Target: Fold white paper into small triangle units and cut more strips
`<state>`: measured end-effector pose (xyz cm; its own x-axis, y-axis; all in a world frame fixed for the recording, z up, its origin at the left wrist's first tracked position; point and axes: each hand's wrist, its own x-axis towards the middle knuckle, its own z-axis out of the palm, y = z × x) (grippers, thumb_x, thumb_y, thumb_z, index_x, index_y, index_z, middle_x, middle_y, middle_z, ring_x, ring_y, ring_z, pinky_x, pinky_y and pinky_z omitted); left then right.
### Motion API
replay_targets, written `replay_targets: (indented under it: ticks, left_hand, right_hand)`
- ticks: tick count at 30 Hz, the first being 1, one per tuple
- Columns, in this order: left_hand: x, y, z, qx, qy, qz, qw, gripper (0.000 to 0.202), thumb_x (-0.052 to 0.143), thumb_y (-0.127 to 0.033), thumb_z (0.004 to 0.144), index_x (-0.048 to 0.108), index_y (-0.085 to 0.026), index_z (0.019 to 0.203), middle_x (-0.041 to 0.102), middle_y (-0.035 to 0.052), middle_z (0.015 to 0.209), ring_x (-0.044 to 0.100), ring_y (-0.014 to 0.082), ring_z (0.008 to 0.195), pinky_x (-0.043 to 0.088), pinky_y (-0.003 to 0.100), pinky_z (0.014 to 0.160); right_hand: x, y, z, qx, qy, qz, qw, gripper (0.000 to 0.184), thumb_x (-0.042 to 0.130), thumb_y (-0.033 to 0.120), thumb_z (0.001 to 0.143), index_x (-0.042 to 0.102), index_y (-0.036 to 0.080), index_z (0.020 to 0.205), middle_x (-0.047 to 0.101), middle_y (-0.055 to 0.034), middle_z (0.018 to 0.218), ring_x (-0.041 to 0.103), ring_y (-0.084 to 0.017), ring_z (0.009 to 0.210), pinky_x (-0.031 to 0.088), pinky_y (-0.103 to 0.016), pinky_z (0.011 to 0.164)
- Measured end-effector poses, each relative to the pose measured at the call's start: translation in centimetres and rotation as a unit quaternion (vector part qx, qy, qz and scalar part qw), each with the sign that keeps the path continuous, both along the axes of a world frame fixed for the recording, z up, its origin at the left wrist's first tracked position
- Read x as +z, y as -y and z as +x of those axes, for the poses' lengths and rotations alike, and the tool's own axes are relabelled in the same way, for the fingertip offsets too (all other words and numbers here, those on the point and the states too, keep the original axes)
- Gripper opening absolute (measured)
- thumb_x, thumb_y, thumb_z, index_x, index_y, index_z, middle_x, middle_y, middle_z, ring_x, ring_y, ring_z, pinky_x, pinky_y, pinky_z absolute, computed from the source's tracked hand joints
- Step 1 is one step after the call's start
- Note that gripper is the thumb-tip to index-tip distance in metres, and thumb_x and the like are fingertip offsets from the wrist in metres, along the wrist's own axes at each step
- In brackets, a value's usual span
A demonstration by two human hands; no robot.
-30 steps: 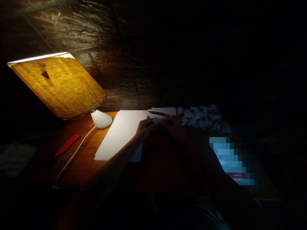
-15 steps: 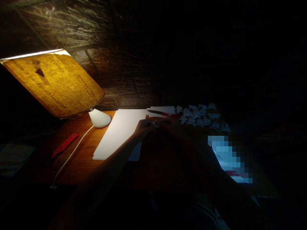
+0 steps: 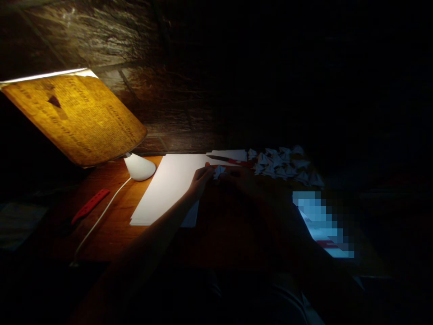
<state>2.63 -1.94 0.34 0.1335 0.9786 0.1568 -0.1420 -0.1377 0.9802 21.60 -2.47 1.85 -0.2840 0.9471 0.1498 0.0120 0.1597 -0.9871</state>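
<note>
In dim lamplight my left hand (image 3: pixel 200 179) and my right hand (image 3: pixel 241 177) meet over the wooden table (image 3: pixel 115 225). Between their fingertips they pinch a small folded white paper piece (image 3: pixel 219 171). The right hand lies in deep shadow, so its fingers barely show. Left of the hands lies a stack of white paper sheets (image 3: pixel 169 187). A pile of several small folded white paper pieces (image 3: pixel 284 164) sits just right of and behind my right hand.
A lit lamp with a yellow printed shade (image 3: pixel 74 117) and a white base (image 3: pixel 140 167) stands at the left, its cord (image 3: pixel 101 216) trailing forward. A red strip-like tool (image 3: pixel 89 206) lies left. A red-handled blade (image 3: pixel 230 160) rests behind the hands. A glowing blurred screen (image 3: pixel 323 223) lies at the right.
Both hands stay together at the same spot, working the small paper piece; more of its white surface now shows between the fingertips. The view has drifted slightly.
</note>
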Motion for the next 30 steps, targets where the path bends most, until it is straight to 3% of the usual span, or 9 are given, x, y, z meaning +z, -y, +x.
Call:
replay_targets:
  ticks: [4,8,12,16,21,27,30]
  left_hand:
    - [-0.1,-0.1,0.1,-0.032,-0.007,-0.001,0.999,0.062,0.082,-0.077,0.074,0.071,-0.016,0.072,0.063,0.0017,0.065,0.057,0.0142,0.06,0.048,0.027,0.058]
    - [0.7,0.2,-0.1,-0.06,-0.097,0.043,0.993,0.055,0.08,-0.066,0.082,0.071,-0.017,0.058,0.067,0.0055,0.061,0.059,0.0162,0.061,0.046,0.029,0.061]
    - [1.2,0.4,-0.1,-0.046,-0.106,0.055,0.992,0.049,0.079,-0.059,0.082,0.072,-0.018,0.056,0.067,0.005,0.06,0.059,0.0176,0.062,0.046,0.03,0.064]
    - [1.0,0.4,0.0,-0.05,-0.088,0.054,0.993,0.054,0.08,-0.066,0.08,0.073,-0.017,0.057,0.069,0.0067,0.065,0.062,0.0185,0.066,0.049,0.031,0.067]
    - [0.7,0.3,0.2,-0.068,-0.107,0.038,0.991,0.066,0.077,-0.081,0.076,0.073,-0.017,0.059,0.067,0.0062,0.059,0.059,0.0171,0.058,0.046,0.03,0.06]
    - [1.0,0.2,0.0,-0.048,-0.134,0.047,0.989,0.07,0.077,-0.081,0.075,0.059,-0.02,0.045,0.054,0.0019,0.047,0.045,0.0134,0.049,0.034,0.028,0.052]
    - [1.0,0.2,-0.1,-0.055,-0.132,0.039,0.989,0.068,0.079,-0.079,0.075,0.061,-0.02,0.046,0.057,0.0029,0.049,0.047,0.0142,0.051,0.035,0.028,0.053]
  right_hand:
    - [0.2,0.1,0.0,0.0,-0.009,-0.005,1.0,0.046,0.081,0.064,0.073,0.064,0.021,0.067,0.064,0.0004,0.065,0.055,-0.016,0.064,0.045,-0.029,0.061]
    - [0.3,-0.1,0.0,-0.008,-0.025,-0.003,1.0,0.048,0.081,0.067,0.071,0.065,0.022,0.065,0.06,0.0013,0.064,0.054,-0.015,0.065,0.043,-0.028,0.061]
    - [0.5,-0.1,0.1,0.021,-0.018,-0.003,1.0,0.051,0.08,0.069,0.074,0.066,0.021,0.065,0.064,0.0013,0.064,0.055,-0.015,0.064,0.045,-0.028,0.062]
    - [0.6,0.1,0.2,0.034,-0.005,0.014,0.999,0.05,0.076,0.068,0.079,0.065,0.021,0.065,0.066,-0.0002,0.067,0.058,-0.016,0.067,0.047,-0.029,0.067]
    - [0.2,0.0,-0.3,0.043,-0.006,0.061,0.997,0.046,0.07,0.062,0.088,0.067,0.022,0.066,0.07,-0.0021,0.071,0.064,-0.02,0.073,0.051,-0.032,0.072]
    - [-0.8,-0.1,-0.6,0.012,0.02,0.051,0.998,0.039,0.071,0.054,0.088,0.066,0.022,0.067,0.066,-0.0002,0.071,0.059,-0.019,0.072,0.048,-0.029,0.066]
    - [-0.7,0.0,-0.7,0.014,0.02,0.04,0.999,0.035,0.07,0.049,0.089,0.067,0.022,0.068,0.067,-0.0003,0.072,0.06,-0.019,0.074,0.048,-0.029,0.067]
